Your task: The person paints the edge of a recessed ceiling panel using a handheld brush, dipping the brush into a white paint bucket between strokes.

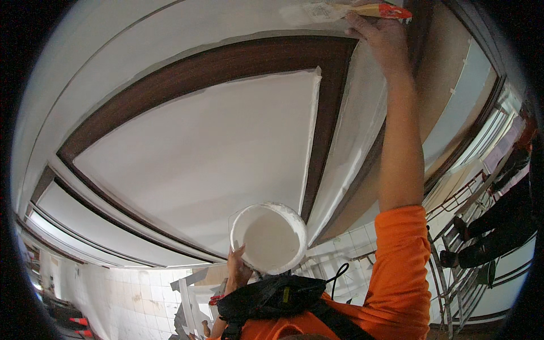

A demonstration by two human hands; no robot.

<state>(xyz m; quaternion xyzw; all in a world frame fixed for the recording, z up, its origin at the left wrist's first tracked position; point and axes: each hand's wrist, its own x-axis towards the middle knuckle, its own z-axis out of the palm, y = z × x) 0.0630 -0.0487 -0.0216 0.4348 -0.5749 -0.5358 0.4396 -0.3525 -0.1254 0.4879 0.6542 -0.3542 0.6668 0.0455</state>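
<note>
My right hand (384, 39) is stretched up at the top right, closed on a paintbrush (365, 10) with a wooden handle and a red end. Its white-coated bristles point left and lie against a pale surface (226, 20) above the dark brown frame. My left hand (239, 267) grips the side of a white bucket (300, 232) low in the middle, close to my body. Pale paint (269, 241) shows inside, and the rim is smeared with it.
A dark brown frame (334, 85) borders a large white panel (209, 136). At the right a person (498, 226) in dark trousers stands on metal scaffolding (453, 283). White tiles (130, 292) lie below. A black strap bag (272, 297) crosses my chest.
</note>
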